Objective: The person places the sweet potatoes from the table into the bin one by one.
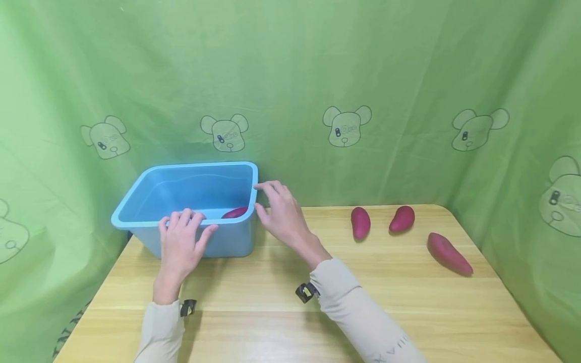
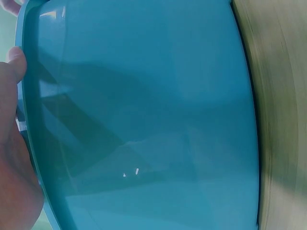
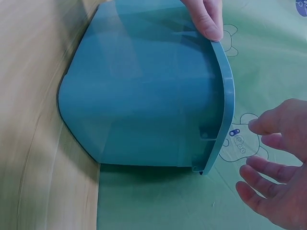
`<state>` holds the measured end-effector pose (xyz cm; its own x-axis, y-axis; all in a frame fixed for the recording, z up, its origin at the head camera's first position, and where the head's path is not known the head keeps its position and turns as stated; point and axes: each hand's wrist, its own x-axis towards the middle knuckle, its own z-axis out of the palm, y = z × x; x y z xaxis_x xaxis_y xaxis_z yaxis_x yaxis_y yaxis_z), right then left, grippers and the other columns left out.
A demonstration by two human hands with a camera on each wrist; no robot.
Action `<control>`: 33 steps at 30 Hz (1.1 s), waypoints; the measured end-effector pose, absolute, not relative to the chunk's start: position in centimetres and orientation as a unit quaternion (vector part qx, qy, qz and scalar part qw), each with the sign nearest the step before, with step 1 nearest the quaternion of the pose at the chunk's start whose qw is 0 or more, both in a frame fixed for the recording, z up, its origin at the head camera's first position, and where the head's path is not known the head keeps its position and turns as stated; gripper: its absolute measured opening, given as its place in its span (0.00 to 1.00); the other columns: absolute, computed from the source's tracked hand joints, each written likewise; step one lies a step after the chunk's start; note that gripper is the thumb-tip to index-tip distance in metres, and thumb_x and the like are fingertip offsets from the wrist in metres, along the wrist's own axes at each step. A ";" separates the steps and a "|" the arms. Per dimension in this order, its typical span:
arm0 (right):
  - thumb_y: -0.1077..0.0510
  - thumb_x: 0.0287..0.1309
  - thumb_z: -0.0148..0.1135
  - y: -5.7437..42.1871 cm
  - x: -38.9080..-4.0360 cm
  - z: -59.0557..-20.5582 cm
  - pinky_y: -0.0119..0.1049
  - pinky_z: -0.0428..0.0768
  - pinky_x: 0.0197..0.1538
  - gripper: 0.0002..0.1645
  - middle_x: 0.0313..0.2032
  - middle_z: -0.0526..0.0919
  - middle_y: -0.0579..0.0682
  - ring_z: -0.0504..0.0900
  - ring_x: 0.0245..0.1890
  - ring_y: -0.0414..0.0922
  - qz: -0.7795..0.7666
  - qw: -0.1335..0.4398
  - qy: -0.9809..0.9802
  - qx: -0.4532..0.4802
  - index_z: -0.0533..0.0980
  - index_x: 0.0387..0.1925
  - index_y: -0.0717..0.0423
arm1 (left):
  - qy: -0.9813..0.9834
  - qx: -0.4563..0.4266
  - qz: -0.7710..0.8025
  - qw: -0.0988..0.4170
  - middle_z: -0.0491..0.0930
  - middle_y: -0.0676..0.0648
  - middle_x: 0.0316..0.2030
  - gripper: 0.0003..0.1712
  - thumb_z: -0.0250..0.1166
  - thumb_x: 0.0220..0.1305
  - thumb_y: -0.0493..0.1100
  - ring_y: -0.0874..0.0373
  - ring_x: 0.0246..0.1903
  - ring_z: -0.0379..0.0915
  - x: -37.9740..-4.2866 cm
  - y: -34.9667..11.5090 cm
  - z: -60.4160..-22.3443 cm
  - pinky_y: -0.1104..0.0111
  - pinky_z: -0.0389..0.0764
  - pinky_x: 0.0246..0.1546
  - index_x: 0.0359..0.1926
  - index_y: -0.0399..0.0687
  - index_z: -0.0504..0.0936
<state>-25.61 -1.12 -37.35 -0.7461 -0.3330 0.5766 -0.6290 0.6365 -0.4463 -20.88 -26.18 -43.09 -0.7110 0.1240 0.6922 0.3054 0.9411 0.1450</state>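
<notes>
Dark ltrs point(image 1: 72, 326), incl. "N", on grn curtain point(image 1: 290, 60) by tabletop's point(image 1: 254, 297) front-left corner. R sleeve's point(image 1: 351, 302) ltrs & bear prints' point(image 1: 347, 128) tiny txt unclear.

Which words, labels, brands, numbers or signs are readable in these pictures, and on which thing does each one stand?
"NN", apparently: dark letters low on the left of the green curtain; the rest is unclear.
Bear-head prints on the curtain: small lettering, too blurred to read.
Right sleeve: dark marks, too unclear to read.
Blue tub: no text visible.
</notes>
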 end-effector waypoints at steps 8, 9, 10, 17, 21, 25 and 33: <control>0.56 0.57 0.65 0.3 -25.2 -37.7 0.42 0.70 0.57 0.24 0.56 0.73 0.47 0.72 0.55 0.44 0.332 0.236 -0.874 0.265 0.72 0.56 0.49 | -0.915 -0.121 -0.126 0.365 0.74 0.47 0.38 0.21 0.58 0.62 0.63 0.46 0.42 0.64 -21.1 -26.0 -43.1 0.46 0.55 0.50 0.36 0.51 0.76; 0.56 0.57 0.65 0.5 -25.2 -37.8 0.42 0.70 0.57 0.25 0.56 0.73 0.47 0.71 0.56 0.44 0.334 0.238 -0.873 0.264 0.72 0.56 0.49 | -0.915 -0.121 -0.126 0.365 0.74 0.47 0.38 0.21 0.58 0.62 0.63 0.46 0.42 0.64 -21.1 -26.0 -43.1 0.46 0.55 0.50 0.36 0.51 0.76; 0.55 0.57 0.65 0.7 -25.2 -37.9 0.41 0.70 0.57 0.25 0.56 0.73 0.47 0.71 0.56 0.44 0.336 0.240 -0.872 0.263 0.72 0.56 0.49 | -0.915 -0.120 -0.126 0.365 0.74 0.47 0.38 0.21 0.58 0.62 0.63 0.46 0.42 0.64 -21.1 -26.1 -43.1 0.46 0.55 0.50 0.36 0.51 0.76; 0.57 0.56 0.65 1.7 -24.9 -39.2 0.41 0.70 0.57 0.24 0.54 0.75 0.46 0.71 0.56 0.44 0.351 0.250 -0.865 0.258 0.73 0.55 0.50 | -0.918 -0.118 -0.125 0.358 0.74 0.47 0.38 0.21 0.57 0.62 0.63 0.45 0.43 0.64 -21.0 -26.1 -43.2 0.46 0.55 0.51 0.37 0.51 0.76; 0.56 0.56 0.65 2.1 -24.8 -39.7 0.41 0.70 0.57 0.24 0.55 0.75 0.46 0.71 0.57 0.43 0.353 0.256 -0.861 0.262 0.73 0.55 0.50 | -0.918 -0.117 -0.126 0.358 0.74 0.47 0.38 0.21 0.58 0.62 0.63 0.45 0.43 0.64 -21.0 -26.1 -43.2 0.46 0.55 0.51 0.37 0.50 0.76; 0.56 0.55 0.66 2.6 -24.8 -39.9 0.41 0.70 0.58 0.25 0.55 0.75 0.47 0.71 0.57 0.44 0.354 0.260 -0.859 0.263 0.73 0.55 0.50 | -0.918 -0.116 -0.126 0.357 0.74 0.47 0.39 0.21 0.58 0.62 0.63 0.45 0.43 0.64 -20.9 -26.0 -43.2 0.46 0.55 0.51 0.37 0.50 0.76; 0.56 0.55 0.66 3.4 -24.7 -40.0 0.40 0.69 0.59 0.24 0.55 0.75 0.47 0.71 0.58 0.43 0.371 0.272 -0.847 0.265 0.74 0.55 0.51 | -0.916 -0.118 -0.128 0.361 0.75 0.46 0.39 0.21 0.58 0.62 0.62 0.45 0.43 0.65 -20.9 -26.1 -43.0 0.46 0.55 0.51 0.37 0.51 0.76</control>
<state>-24.73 3.38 -40.05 -0.7110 -0.2473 0.6583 -0.6515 0.5840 -0.4843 -20.90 -26.14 -43.04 -0.7120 0.1237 0.6912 0.3077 0.9398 0.1488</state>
